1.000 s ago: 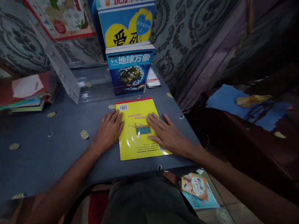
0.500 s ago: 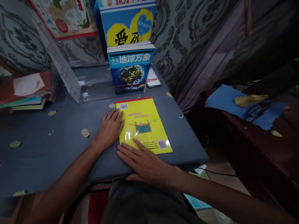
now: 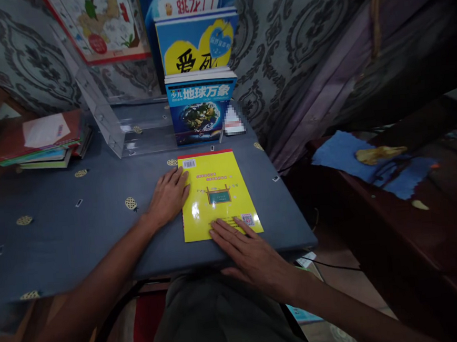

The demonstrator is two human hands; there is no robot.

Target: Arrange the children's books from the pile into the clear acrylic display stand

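A yellow book (image 3: 200, 215) lies flat near the front edge of the table, its barcode at the top left and a QR code at the lower right. My left hand (image 3: 169, 195) rests at its left edge, fingers stretched, with the fingertips on the cover near the barcode. Across the lower right part of the cover lies my right hand (image 3: 248, 251), palm down with fingers extended, partly over the print beside the QR code. Neither hand grips anything.
Behind the yellow book, several books, the front one a blue Earth book (image 3: 198, 113), stand in a clear acrylic rack (image 3: 101, 117). A book stack (image 3: 40, 138) lies at the left of the patterned tablecloth (image 3: 100, 244). A blue cloth (image 3: 338, 154) lies on dark furniture at right.
My right hand has slid to the right along the lower part of the yellow book, uncovering its lower left corner. My left hand has stayed in place.
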